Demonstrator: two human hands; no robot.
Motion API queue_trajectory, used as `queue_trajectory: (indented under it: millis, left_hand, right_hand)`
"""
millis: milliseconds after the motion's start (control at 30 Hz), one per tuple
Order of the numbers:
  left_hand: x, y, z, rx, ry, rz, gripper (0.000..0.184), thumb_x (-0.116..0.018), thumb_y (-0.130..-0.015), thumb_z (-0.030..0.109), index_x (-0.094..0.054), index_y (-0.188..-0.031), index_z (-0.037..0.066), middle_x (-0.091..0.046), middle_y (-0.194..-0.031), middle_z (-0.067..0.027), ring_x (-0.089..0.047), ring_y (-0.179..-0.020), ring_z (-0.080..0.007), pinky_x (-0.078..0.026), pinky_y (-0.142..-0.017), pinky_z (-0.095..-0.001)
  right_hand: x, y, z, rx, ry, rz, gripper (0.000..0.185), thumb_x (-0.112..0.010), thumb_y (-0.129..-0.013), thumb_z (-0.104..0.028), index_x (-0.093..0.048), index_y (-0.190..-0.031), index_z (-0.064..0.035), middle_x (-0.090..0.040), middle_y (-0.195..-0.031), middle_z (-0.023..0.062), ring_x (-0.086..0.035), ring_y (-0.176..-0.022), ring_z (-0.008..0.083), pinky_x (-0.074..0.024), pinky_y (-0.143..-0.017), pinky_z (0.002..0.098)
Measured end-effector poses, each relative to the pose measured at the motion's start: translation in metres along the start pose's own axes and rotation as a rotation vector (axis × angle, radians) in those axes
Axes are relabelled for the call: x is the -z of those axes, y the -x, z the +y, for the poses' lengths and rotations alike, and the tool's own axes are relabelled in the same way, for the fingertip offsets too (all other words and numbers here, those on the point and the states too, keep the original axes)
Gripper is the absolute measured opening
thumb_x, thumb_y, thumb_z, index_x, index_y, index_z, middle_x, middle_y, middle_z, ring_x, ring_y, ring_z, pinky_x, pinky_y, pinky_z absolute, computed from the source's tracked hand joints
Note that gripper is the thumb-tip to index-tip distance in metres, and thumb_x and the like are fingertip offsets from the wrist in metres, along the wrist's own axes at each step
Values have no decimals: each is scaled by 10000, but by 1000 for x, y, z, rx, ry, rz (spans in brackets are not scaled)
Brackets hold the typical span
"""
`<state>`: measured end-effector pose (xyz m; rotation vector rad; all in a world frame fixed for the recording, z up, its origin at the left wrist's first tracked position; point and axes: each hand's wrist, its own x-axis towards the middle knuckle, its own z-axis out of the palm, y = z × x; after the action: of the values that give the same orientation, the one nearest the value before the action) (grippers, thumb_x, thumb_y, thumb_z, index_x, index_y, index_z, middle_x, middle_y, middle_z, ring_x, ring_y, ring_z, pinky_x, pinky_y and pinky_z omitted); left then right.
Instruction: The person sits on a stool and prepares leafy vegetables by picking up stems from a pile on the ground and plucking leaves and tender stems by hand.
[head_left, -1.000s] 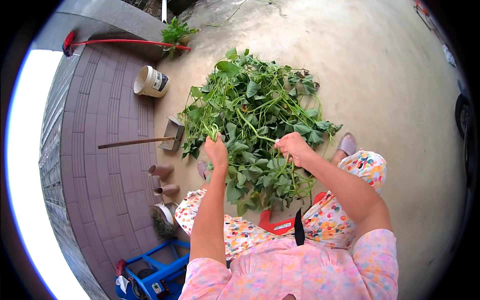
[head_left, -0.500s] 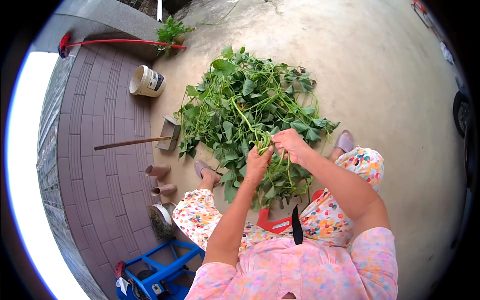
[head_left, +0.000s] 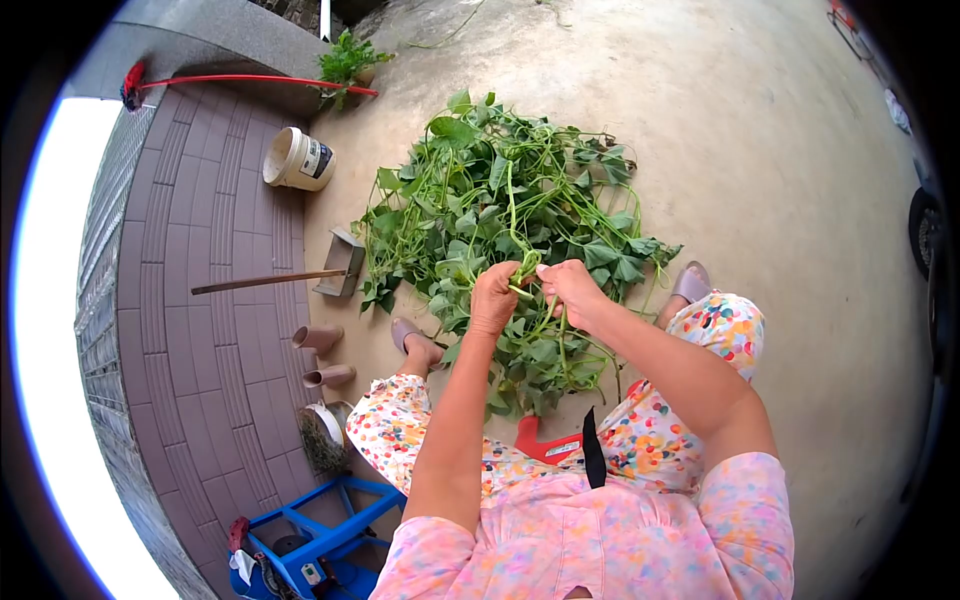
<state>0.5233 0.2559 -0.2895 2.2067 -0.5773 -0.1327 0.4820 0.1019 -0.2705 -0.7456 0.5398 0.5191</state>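
Observation:
A large heap of leafy green vines [head_left: 450, 230] lies on the concrete in front of me. Over its near part my left hand [head_left: 494, 298] is closed around a looped bunch of green vine stems [head_left: 528, 262]. Close beside it on the right, my right hand [head_left: 574, 290] pinches a stem, its fingertips by the bunch. One pale stem rises from the bunch across the leaves, and others hang below my right hand. Exactly which stem the right fingertips grip is partly hidden.
Left of the heap are a dustpan [head_left: 342, 262] with a wooden handle, a white bucket [head_left: 299, 160] and boots [head_left: 318, 338]. A blue frame [head_left: 330, 540] stands at lower left. A red-handled broom [head_left: 260, 79] lies along the wall. Something red [head_left: 540, 440] shows between my legs.
My left hand has shifted slightly left and up with the stem bunch. The long stem now points more upright, and my right hand has moved a little with it.

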Motion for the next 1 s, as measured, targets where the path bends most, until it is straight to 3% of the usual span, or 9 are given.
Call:
queue_trajectory:
  millis: [100, 133, 233, 400, 567, 767, 833, 900, 1000]
  left_hand:
    - [24, 5, -45, 345, 129, 323, 116, -567, -758, 44, -614, -862, 64, -599, -705, -27, -511, -610, -90, -408, -569, -237]
    - [34, 7, -69, 263, 180, 395, 109, -542, -787, 52, -602, -877, 37, -594, -705, -16, -481, -601, -71, -400, -554, -223]
    - [56, 18, -54, 491, -23, 327, 102, -520, -809, 65, -587, -874, 24, -595, -699, -18, -491, -595, -75, -402, -543, -222]
    - [12, 32, 10, 467, 515, 131, 171, -511, -851, 195, -575, -872, 38, -619, -736, -42, -552, -680, -97, -435, -660, -254]
    - [-28, 39, 59, 424, 779, 45, 106, -503, -853, 121, -558, -917, 58, -560, -744, 18, -523, -624, -75, -420, -567, -200]
    - [-11, 28, 66, 456, 694, 152, 88, -522, -839, 121, -505, -775, 64, -470, -580, 25, -401, -465, -43, -333, -413, -189]
    - [-3, 21, 68, 512, 659, 206, 139, -552, -822, 137, -496, -720, 62, -442, -539, 30, -381, -430, -45, -310, -384, -187]
    - [1, 14, 63, 499, 694, 226, 164, -573, -806, 137, -492, -688, 58, -428, -514, 30, -360, -392, -48, -293, -357, -189]
    - [9, 4, 58, 530, 739, 289, 150, -563, -802, 112, -488, -684, 58, -425, -494, 21, -351, -364, -55, -278, -325, -199]
  right_hand:
    - [0, 4, -2, -57, 20, 78, 241, -491, -822, -159, -399, -612, -85, -363, -521, -7, -288, -422, 84, -207, -371, 246]
    - [1, 6, -7, -50, -8, 122, 240, -490, -822, -158, -397, -614, -83, -361, -518, -7, -286, -420, 88, -209, -369, 248]
    - [13, -4, -4, -46, -152, 94, 207, -491, -810, -142, -397, -635, -81, -362, -507, -3, -287, -409, 108, -235, -368, 261]
    - [9, -3, -5, -32, -225, 143, 172, -490, -779, -121, -413, -638, -61, -414, -535, 21, -354, -440, 125, -308, -391, 272]
    - [16, -11, -2, 49, -165, 31, 78, -504, -757, -98, -460, -743, -35, -474, -621, 41, -429, -484, 151, -401, -454, 281]
    - [20, -22, 2, 242, 355, 264, 168, -502, -812, -223, -460, -869, -71, -501, -782, 18, -488, -705, 113, -394, -604, 252]
    - [15, -15, 4, 223, 378, 289, 218, -475, -832, -283, -477, -835, -65, -507, -738, 21, -483, -652, 107, -388, -587, 243]
    - [11, -3, 6, 109, 356, 129, 307, -460, -831, -327, -498, -774, -27, -525, -691, 65, -487, -619, 158, -401, -579, 300]
    - [12, -8, 27, 254, 595, 11, 411, -432, -845, -389, -541, -742, -6, -560, -634, 62, -520, -595, 163, -416, -574, 289]
